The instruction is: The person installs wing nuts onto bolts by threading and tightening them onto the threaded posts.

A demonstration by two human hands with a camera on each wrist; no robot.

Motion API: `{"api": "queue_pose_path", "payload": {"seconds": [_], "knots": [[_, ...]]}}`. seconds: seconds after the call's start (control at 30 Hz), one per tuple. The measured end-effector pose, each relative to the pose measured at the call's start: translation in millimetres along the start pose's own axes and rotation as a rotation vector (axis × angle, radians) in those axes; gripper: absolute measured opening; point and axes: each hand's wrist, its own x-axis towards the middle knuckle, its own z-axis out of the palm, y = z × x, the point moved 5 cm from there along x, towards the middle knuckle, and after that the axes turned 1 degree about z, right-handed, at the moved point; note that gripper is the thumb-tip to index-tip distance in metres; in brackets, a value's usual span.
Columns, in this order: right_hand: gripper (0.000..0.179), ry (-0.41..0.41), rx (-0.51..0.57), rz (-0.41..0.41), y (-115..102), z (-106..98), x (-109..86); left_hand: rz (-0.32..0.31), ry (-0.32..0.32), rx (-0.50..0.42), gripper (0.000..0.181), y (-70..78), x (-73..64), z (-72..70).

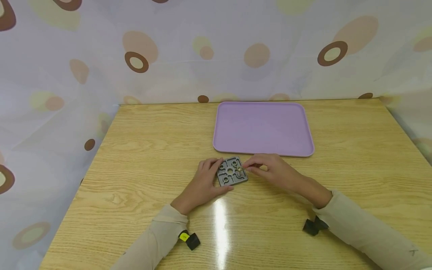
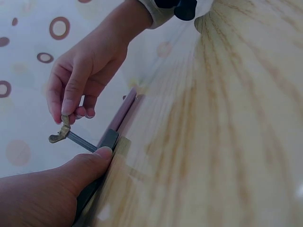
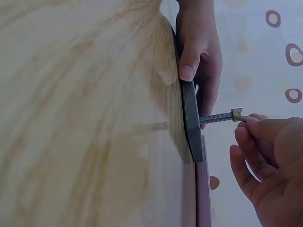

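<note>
A square grey metal plate (image 1: 232, 176) with raised ribs and several round holes lies flat on the table. My left hand (image 1: 205, 183) holds it by the edges, thumb along the near side and fingers at the left. From the plate rises a threaded bolt (image 3: 215, 118), upright, with a brass wing nut (image 2: 60, 134) at its top end. Thumb and fingertips of my right hand (image 1: 274, 170) pinch one wing of this nut. The right hand's other fingers are loosely bent beside the bolt.
Just behind the plate lies a shallow purple tray (image 1: 263, 129) on the wooden table (image 1: 141, 150). A patterned cloth (image 1: 229, 48) hangs along the back and sides of the table.
</note>
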Motion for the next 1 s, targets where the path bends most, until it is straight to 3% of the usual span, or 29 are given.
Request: {"api": "queue_pose_path", "payload": {"seconds": [0.27,0.6,1.0], "knots": [[0.017,-0.014,0.016,0.017,-0.1,1.8,1.8,0.003,0.006,0.007,0.091,-0.9,0.2,0.4],[0.035,-0.054,0.047,0.065,-2.9,5.0,4.2,0.017,0.015,0.011,0.091,-1.9,0.5,1.2],[0.035,-0.073,0.061,0.101,-1.6,9.8,5.6,0.025,0.025,0.005,0.089,0.4,-0.8,-0.1]]}}
